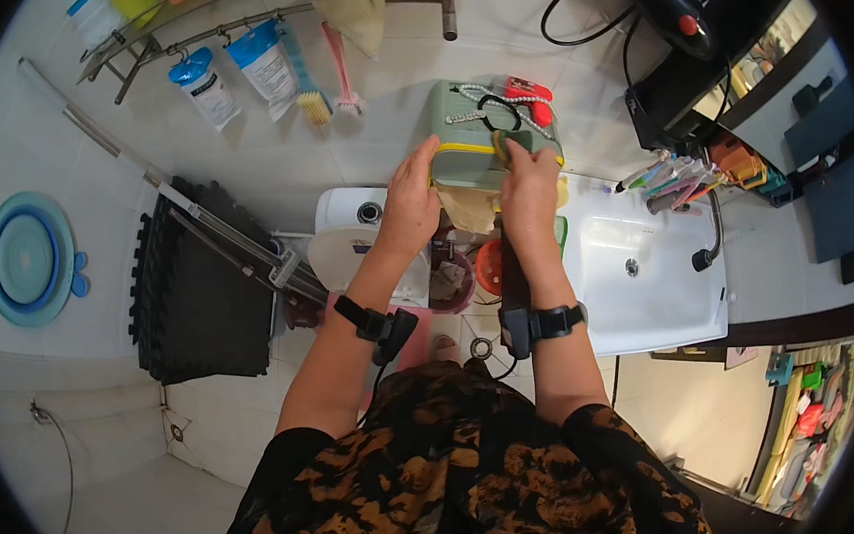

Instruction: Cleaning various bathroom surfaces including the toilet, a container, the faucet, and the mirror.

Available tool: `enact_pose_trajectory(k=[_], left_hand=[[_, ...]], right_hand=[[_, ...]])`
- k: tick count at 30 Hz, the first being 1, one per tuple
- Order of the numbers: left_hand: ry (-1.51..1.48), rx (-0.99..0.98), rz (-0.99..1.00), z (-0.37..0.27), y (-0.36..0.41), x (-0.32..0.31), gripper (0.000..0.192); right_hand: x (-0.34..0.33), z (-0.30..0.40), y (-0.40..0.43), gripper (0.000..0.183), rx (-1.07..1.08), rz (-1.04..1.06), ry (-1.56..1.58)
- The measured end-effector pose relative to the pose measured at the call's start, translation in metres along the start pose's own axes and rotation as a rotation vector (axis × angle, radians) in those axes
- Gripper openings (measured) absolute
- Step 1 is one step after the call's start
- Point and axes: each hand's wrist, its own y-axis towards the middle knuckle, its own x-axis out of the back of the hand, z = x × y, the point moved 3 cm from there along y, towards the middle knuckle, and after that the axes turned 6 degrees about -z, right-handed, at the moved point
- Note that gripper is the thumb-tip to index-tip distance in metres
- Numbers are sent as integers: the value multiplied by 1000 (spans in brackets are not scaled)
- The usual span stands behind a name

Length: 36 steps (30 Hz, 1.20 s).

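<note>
A pale green plastic box (pixel 468 166) with yellow trim sits against the tiled wall in front of me. My left hand (pixel 413 200) lies along its left side with the fingers extended. In my right hand (pixel 529 192) is a dark green scouring sponge (pixel 515 140), pinched against the upper front edge of the box. On the lid lie a pearl-like bead strand (pixel 478 90), a black hair tie (pixel 494 104) and a red plastic object (pixel 533 99). Tan paper or cloth (pixel 469 208) hangs below the box front.
A white washbasin (pixel 606 281) with a tap (pixel 714 237) stands to the right. The toilet (pixel 340 219) is at the left, beside a waste bin (pixel 462 300). Brushes (pixel 338 72) and pouches (pixel 266 66) hang from a rail. Black foam mats (pixel 206 302) lean at the left.
</note>
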Motion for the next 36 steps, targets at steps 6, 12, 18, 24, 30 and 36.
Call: enact_pose_trajectory(k=[6, 12, 18, 24, 30, 36], left_hand=[[-56, 153, -5, 2, -4, -4, 69], [-35, 229, 1, 6, -9, 12, 65], [188, -10, 6, 5, 11, 3, 55], [357, 6, 87, 17, 40, -20, 45], [415, 100, 189, 26, 51, -29, 42], [362, 93, 242, 32, 56, -22, 46]], right_hand=[[-17, 40, -1, 36, 64, 21, 149], [10, 12, -2, 38, -32, 51, 105], [2, 12, 11, 37, -1, 53, 105], [16, -3, 21, 28, -75, 67, -74], [1, -2, 24, 29, -107, 153, 118], [0, 18, 39, 26, -94, 231, 8]])
